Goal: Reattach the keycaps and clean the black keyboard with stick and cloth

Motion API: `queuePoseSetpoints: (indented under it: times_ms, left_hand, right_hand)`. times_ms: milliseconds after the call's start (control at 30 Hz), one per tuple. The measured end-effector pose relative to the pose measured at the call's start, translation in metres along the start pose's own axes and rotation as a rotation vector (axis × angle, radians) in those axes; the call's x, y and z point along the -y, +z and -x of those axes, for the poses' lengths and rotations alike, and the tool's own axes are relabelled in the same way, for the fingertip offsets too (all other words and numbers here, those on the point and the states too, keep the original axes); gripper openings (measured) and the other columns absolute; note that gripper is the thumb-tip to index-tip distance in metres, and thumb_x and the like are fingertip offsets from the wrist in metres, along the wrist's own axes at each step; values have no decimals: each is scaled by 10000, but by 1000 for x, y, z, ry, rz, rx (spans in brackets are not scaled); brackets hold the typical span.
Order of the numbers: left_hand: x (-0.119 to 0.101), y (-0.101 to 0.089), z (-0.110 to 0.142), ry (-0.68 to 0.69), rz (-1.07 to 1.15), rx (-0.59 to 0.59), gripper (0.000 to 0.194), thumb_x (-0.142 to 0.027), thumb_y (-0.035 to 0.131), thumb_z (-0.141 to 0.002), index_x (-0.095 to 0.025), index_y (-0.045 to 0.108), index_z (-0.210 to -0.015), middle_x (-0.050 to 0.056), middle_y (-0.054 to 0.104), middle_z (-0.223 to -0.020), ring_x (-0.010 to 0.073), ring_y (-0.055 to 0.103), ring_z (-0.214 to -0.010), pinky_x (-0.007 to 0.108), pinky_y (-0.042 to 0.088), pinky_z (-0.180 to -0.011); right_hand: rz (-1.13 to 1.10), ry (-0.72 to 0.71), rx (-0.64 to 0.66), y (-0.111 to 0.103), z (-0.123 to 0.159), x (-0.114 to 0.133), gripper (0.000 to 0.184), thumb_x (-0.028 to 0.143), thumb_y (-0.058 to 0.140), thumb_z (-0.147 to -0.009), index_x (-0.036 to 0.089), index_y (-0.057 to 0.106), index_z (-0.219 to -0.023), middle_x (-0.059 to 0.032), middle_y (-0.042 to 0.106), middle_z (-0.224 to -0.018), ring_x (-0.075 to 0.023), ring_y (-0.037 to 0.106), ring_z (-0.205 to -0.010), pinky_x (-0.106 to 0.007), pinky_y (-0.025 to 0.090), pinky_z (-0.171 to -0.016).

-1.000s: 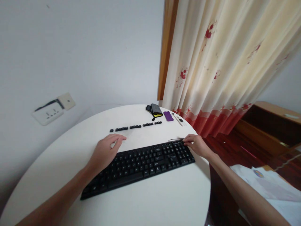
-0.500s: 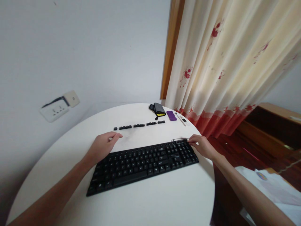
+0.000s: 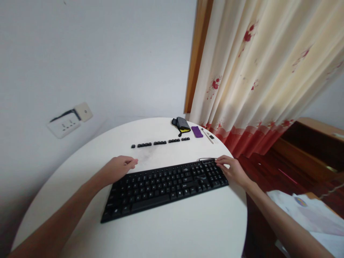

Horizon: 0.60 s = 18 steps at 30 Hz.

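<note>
A black keyboard (image 3: 166,186) lies at a slant on the round white table. The strip along its far edge shows small bare studs instead of full keys. My right hand (image 3: 230,169) grips its far right corner, thumb and fingers together. Over the far left part of the keyboard is my left hand (image 3: 120,168), fingers curled and pressed together; whatever is in them, if anything, is hidden. A greyish smudge (image 3: 147,156) marks the tabletop just beyond the left fingertips. Behind it, black keycaps (image 3: 160,142) stand lined up in small groups, with one single keycap (image 3: 133,146) at the left end.
At the back of the table (image 3: 172,229) are a grey and black pouch (image 3: 183,123) with yellow lining, a purple cloth (image 3: 197,132) and a slim white tool (image 3: 208,136). A wall socket (image 3: 64,124) is at left, a curtain (image 3: 242,89) at right.
My left hand has turned slightly and its fingers have drawn in and down a little toward the keyboard. My right hand stays at the corner. The whole view has shifted slightly.
</note>
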<state>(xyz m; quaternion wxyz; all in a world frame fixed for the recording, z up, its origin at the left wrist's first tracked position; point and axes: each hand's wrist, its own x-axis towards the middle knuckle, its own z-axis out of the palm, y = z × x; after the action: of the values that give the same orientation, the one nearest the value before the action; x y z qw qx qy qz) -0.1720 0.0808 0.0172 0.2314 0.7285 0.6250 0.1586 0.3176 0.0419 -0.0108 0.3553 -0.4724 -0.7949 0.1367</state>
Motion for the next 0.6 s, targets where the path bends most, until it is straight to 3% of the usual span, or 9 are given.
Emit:
queuePoseSetpoints:
  times_ms: [133,333,600]
  left_hand:
    - [1,2,-1,-3,-7,-4,469,-607,453,-784,-233,734,-766,51,763,-827,251,693,-759,300,509,-674]
    - [6,0,-4,-40,-75,13,484,-601,425,-797,-220,712,-717,52,749,-782,245,673,-710,303,470,-640]
    - [14,-10,0,31,-151,86,495,-625,423,-809,-241,649,-595,38,700,-666,248,644,-676,307,437,-642]
  right_hand:
    - [-68,77,-98,8,-1,-7,155,307,629,-866,188,707,-805,-77,704,-858,-215,650,-804,-350,523,-756]
    - [-57,89,-186,15,6,-8,144,306,614,-879,198,696,-832,-70,708,-911,-217,650,-866,-360,509,-812]
    - [163,-45,-4,-5,6,2,208,310,519,-933,239,712,-909,-71,678,-1063,-234,591,-1019,-405,478,-906]
